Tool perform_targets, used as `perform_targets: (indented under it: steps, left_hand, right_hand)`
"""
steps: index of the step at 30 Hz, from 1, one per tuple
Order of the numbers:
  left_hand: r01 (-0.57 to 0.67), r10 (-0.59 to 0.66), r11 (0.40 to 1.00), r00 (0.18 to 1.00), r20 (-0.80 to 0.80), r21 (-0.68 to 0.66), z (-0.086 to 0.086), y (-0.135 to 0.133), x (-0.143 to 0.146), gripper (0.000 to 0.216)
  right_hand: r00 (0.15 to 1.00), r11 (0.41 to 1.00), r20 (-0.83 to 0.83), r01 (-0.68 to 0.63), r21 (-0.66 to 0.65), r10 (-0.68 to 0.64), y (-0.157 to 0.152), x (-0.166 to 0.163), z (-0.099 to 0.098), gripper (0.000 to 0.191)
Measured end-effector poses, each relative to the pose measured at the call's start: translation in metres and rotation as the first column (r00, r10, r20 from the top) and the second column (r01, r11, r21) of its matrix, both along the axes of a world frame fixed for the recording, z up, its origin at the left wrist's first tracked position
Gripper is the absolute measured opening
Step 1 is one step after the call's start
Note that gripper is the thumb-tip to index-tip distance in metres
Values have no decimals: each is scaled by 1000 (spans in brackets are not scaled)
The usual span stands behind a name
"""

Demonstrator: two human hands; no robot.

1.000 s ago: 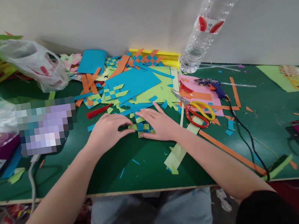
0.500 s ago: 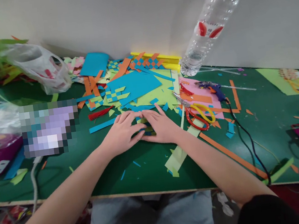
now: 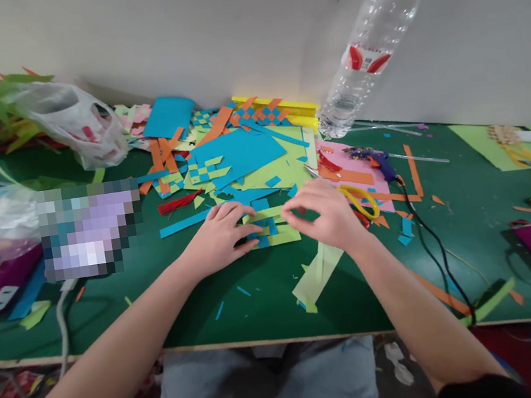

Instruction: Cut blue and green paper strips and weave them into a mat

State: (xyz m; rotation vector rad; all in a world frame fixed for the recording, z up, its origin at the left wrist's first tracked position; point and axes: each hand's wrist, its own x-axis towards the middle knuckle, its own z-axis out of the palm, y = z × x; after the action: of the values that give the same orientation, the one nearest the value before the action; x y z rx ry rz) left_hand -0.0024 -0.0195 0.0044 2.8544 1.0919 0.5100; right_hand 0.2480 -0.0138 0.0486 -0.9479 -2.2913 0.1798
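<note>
A small woven mat of blue and pale green paper strips (image 3: 269, 227) lies on the green table (image 3: 241, 308) in front of me. My left hand (image 3: 218, 235) rests on the mat's left part, fingers curled and pressing it down. My right hand (image 3: 324, 214) hovers just right of the mat, thumb and fingers pinched together near the end of a pale green strip (image 3: 275, 213); I cannot make out what the pinch holds. Red and yellow scissors (image 3: 362, 204) lie partly hidden behind my right hand.
A heap of blue, orange and green paper (image 3: 239, 153) covers the table behind the mat. An empty plastic bottle (image 3: 364, 60) leans on the wall. A glue gun (image 3: 378, 160) with a black cord (image 3: 437, 247) lies at right, a plastic bag (image 3: 73, 130) at left.
My right hand lifted off the mat and moved right, closing into a pinch. My left hand stayed on the mat. More of the woven mat shows now.
</note>
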Motion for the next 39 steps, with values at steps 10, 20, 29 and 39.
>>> perform_targets:
  steps: [10,20,29,39]
  left_hand:
    - [19,-18,994,1000,-8,105,0,-1,0,16]
    - [23,-24,994,1000,4,110,3,-3,2,13]
    - [37,-36,989,999,-9,143,2,-3,2,15]
    - [40,-38,989,999,-18,145,2,-3,1,16]
  right_hand:
    - [955,989,279,-71,-129,105,11,6,-42,46]
    - [934,993,343,-62,-102,94,11,2,-50,53]
    - [934,995,343,-77,-67,95,10,1,-50,46]
    - [943,993,314,-89,-71,107,10,2,-53,44]
